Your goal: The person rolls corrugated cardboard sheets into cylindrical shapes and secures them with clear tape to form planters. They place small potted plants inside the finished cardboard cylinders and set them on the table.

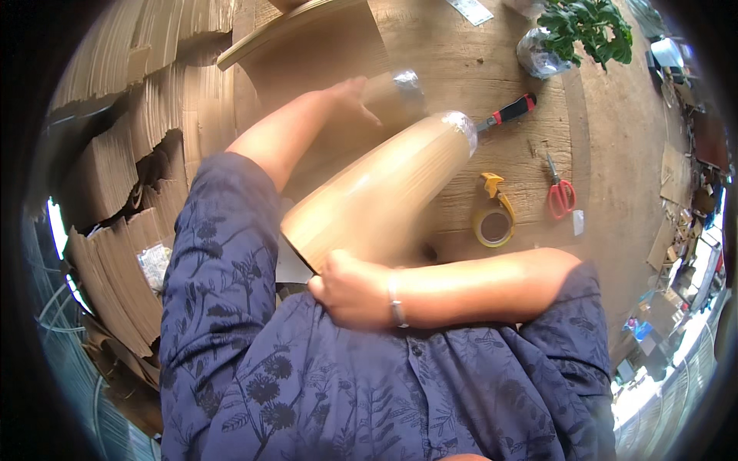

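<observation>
A large light-brown, wood-patterned piece [377, 180] lies slantwise in front of me, its far end covered in shiny clear wrap or tape. My right hand [350, 288] is closed around its near corner, close to my shirt. Beyond it is a smaller light-brown piece [384, 94], also shiny at its end and smeared by motion. My left hand [346, 100] has its thumb and fingers on either side of this smaller piece; the fingers are partly blurred. A red-and-black handled tool [513, 109] with a metal blade lies beside the large piece's shiny end.
A yellow tape dispenser [493, 223] and red-handled scissors [561, 196] lie on the wooden table [492, 65] at right. Farther back stands a leafy plant [588, 31] in a shiny wrapped pot [542, 55]. Stacked cardboard [115, 169] fills the left side. A brown sheet [315, 50] lies ahead.
</observation>
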`<state>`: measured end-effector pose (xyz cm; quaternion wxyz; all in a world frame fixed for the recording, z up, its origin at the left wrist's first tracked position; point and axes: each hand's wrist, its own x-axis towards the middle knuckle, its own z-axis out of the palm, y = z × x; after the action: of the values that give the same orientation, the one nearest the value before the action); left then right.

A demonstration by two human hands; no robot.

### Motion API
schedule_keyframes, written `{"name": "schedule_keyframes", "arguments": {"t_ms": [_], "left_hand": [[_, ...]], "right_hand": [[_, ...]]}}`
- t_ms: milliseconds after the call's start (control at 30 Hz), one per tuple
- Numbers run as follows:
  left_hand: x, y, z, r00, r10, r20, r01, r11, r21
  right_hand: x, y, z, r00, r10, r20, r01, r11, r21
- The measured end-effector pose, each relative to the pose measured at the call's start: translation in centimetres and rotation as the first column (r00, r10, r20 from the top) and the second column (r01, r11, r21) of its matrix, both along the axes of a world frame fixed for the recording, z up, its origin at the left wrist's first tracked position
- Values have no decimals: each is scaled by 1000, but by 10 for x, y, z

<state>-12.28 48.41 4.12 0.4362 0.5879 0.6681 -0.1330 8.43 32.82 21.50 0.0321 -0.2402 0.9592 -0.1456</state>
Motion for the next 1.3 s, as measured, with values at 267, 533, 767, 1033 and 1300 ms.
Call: {"name": "schedule_keyframes", "arguments": {"t_ms": [267, 533, 767, 1033, 1300], "left_hand": [[3, -3, -6, 999, 38, -14, -37, 998, 50], [15, -4, 19, 994, 98, 42, -99, 994, 36], [17, -14, 12, 990, 140, -12, -139, 986, 90], [15, -15, -4, 991, 128, 31, -132, 974, 183], [27, -8, -44, 965, 254, 68, -263, 946, 191]], "right_hand": [[-158, -142, -158, 894, -23, 447, 17, 1000, 19], [-151, -144, -252, 974, -208, 89, 222, 954, -200], [27, -31, -195, 445, -257, 858, 877, 320, -359], [74, 18, -207, 355, 323, 877, 398, -901, 171], [51, 17, -210, 483, 332, 810, 367, -917, 157]]}}
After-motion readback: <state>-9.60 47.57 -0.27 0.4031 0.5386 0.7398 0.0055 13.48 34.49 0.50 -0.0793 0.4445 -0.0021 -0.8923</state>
